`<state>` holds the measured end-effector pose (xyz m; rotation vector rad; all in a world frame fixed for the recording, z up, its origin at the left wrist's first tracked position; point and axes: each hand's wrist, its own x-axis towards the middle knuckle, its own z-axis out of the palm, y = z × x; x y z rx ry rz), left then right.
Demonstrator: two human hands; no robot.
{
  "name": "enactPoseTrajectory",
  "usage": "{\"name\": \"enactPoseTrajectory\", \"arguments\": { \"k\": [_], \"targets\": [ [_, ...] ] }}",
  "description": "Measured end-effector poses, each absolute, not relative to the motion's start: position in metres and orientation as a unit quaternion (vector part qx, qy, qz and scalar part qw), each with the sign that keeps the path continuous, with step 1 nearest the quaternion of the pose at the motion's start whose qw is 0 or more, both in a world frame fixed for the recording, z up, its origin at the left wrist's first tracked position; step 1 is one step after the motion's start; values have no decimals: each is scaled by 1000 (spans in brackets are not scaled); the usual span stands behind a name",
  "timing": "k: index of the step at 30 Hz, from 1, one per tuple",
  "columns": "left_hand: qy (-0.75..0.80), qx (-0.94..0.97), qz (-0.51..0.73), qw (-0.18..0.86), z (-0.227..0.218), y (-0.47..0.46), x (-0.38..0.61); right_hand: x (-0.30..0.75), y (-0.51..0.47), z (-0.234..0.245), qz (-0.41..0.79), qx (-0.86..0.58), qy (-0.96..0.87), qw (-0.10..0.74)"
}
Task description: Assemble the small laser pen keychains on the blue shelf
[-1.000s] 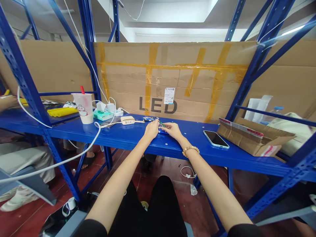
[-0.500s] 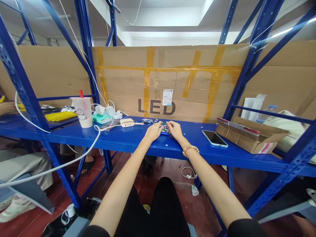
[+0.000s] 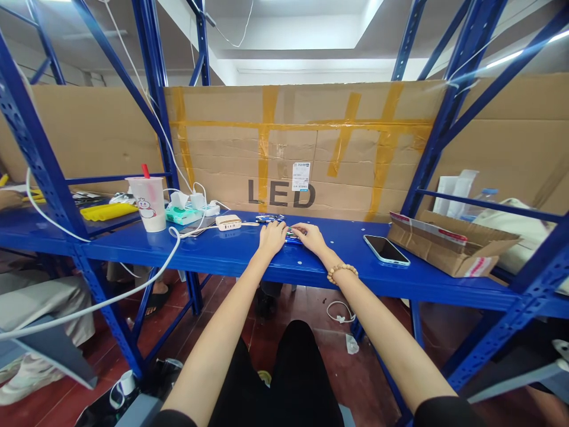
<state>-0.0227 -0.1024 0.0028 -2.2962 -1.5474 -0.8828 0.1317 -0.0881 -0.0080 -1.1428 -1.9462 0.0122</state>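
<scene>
Both my hands rest on the blue metal shelf (image 3: 249, 252), side by side. A small bunch of blue and green pen-like items (image 3: 294, 236) lies between them. My left hand (image 3: 272, 236) cups the bunch from the left with curled fingers. My right hand (image 3: 312, 236), with a bead bracelet on its wrist, presses on it from the right, fingertips on the items. Most of the bunch is hidden under the fingers. A few more pen-like items (image 3: 269, 218) lie just behind, near the cardboard wall.
A smartphone (image 3: 386, 249) lies right of my hands, beside an open cardboard box (image 3: 448, 246). To the left are a beige charger (image 3: 228, 222), a tissue pack (image 3: 182, 212), a drink cup (image 3: 150, 203) and white cables. A cardboard sheet marked LED (image 3: 311, 148) backs the shelf. Another person sits at far left.
My hands have drawn slightly closer together around the bunch of items. The right fingertips have pulled back a little toward me. The view shifted slightly.
</scene>
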Motion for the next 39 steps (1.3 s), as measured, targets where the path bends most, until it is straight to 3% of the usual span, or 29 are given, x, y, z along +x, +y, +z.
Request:
{"name": "enactPoseTrajectory", "arguments": {
  "k": [15,39],
  "targets": [
    [-527,-789,-298,101,3,-101,-25,121,-103,2,-136,-464,-823,299],
    [-450,-818,-357,-29,1,-98,-25,124,-94,-2,-194,-489,-762,377]
  ]
}}
